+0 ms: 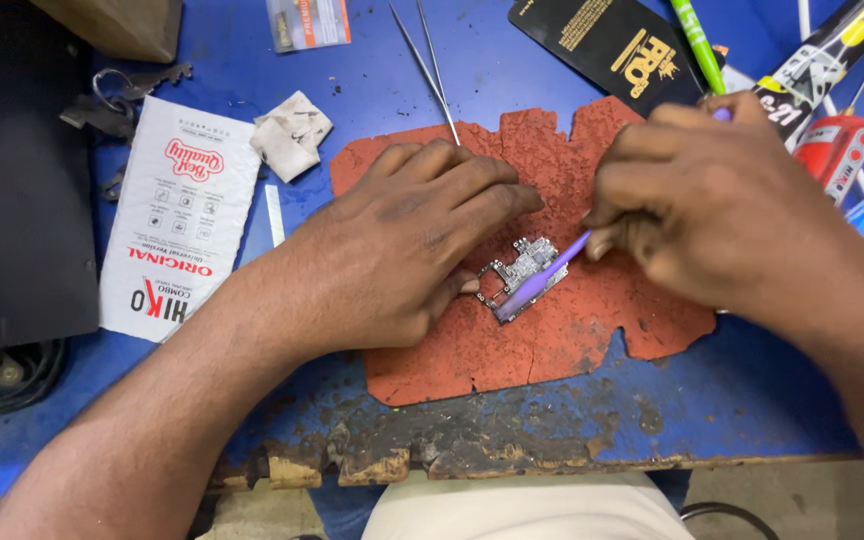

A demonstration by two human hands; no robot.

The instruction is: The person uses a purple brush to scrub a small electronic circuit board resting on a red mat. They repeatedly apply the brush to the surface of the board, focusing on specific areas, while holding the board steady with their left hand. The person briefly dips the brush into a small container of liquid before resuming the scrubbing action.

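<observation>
A small silver circuit board (524, 272) lies on a worn red-brown mat (562, 340) in the middle of a blue bench. My left hand (407, 245) rests flat on the mat, its thumb and fingertips pressing against the board's left edge. My right hand (712, 200) is closed around a thin purple tool (552, 272), whose tip lies across the board. The tool's upper end pokes out above my knuckles.
Metal tweezers (430, 70) lie behind the mat. A white printed packet (177, 215), a crumpled white cloth (290, 132) and keys (122, 95) sit at the left. A black card (612, 45), a green pen (697, 45) and red-handled tools (837, 150) crowd the right. The bench's front edge (512, 460) is chipped.
</observation>
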